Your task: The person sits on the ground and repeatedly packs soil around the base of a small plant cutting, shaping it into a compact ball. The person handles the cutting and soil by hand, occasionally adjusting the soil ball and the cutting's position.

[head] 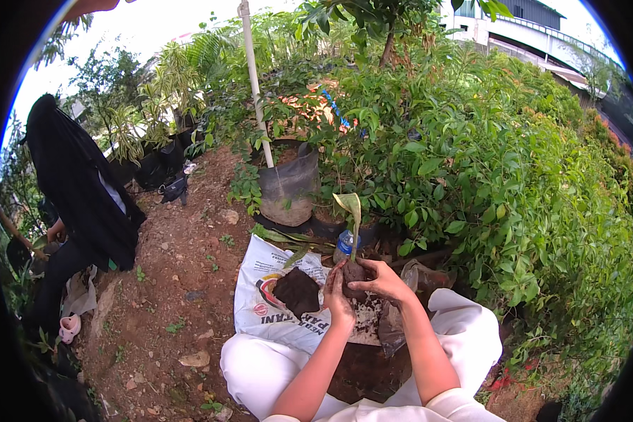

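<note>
Between my two hands is a ball of dark soil (354, 275), with a single variegated leaf cutting (355, 216) standing upright from its top. My left hand (339, 295) cups the ball from the left, and my right hand (382, 279) curls its fingers round the other side. Beneath them lies a white printed plastic sack (253, 306), flattened on the ground and bearing writing. A dark square black piece (297, 293), perhaps a planting bag or cloth, rests on it. Loose soil is scattered to the right, beside a clear plastic bag of soil (393, 327).
A plastic water bottle (343, 247) stands just beyond my hands. Farther off is a large grow bag (290, 184) with a pale pole (255, 84). Dense green shrubs (480, 158) rise at the right. Another person in black (82, 184) sits or crouches at the left on reddish ground.
</note>
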The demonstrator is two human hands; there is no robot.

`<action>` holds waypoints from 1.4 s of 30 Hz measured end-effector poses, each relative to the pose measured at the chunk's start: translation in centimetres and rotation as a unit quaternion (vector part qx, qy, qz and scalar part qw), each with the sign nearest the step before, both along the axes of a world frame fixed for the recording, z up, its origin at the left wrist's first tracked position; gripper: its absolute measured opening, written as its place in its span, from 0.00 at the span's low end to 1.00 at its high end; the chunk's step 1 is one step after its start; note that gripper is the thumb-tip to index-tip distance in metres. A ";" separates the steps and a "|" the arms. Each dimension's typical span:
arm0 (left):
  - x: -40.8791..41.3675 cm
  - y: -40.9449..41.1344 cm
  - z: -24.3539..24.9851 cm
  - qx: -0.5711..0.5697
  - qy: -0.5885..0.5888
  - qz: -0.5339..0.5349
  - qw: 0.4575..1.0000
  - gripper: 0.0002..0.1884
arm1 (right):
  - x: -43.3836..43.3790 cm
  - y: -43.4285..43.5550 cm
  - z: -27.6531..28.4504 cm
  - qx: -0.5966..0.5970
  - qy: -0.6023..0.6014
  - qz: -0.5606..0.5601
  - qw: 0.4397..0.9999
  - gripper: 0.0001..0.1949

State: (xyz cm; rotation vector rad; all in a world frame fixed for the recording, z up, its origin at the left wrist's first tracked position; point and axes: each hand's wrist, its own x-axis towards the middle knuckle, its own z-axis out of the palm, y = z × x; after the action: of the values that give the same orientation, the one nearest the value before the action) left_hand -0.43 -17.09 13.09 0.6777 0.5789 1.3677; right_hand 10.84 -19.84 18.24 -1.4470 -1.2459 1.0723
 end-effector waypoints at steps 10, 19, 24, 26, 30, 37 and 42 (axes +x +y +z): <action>-0.2 -0.4 1.0 0.003 -0.017 -0.011 1.000 0.15 | -0.3 -0.3 1.2 0.018 -0.027 0.004 0.999 0.36; -0.4 -0.3 0.8 0.058 0.005 -0.048 0.997 0.23 | -1.0 -0.3 0.7 0.083 -0.072 0.009 0.994 0.34; 0.1 -0.7 0.8 0.085 -0.049 -0.064 0.993 0.26 | -2.0 -0.1 1.5 0.005 0.128 -0.107 0.986 0.31; 0.2 -0.7 0.9 0.045 -0.046 -0.057 0.996 0.27 | -1.6 0.0 0.2 0.028 0.070 -0.093 0.993 0.31; 0.4 -0.4 0.6 0.003 -0.053 -0.066 0.996 0.26 | -1.0 0.8 -2.0 0.068 0.050 -0.083 0.993 0.29; 0.7 -1.4 0.2 0.031 0.013 -0.067 0.997 0.26 | -1.5 0.2 0.0 0.105 0.058 -0.085 0.989 0.20; 0.6 -1.0 0.1 0.111 0.035 -0.064 0.991 0.26 | -1.9 -0.3 1.5 0.070 0.123 -0.106 0.984 0.19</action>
State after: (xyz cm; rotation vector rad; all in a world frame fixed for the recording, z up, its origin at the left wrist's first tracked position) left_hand 0.17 -18.11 13.23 0.9299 0.4336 1.3037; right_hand 8.93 -20.11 19.71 -1.2651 -0.9499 0.9663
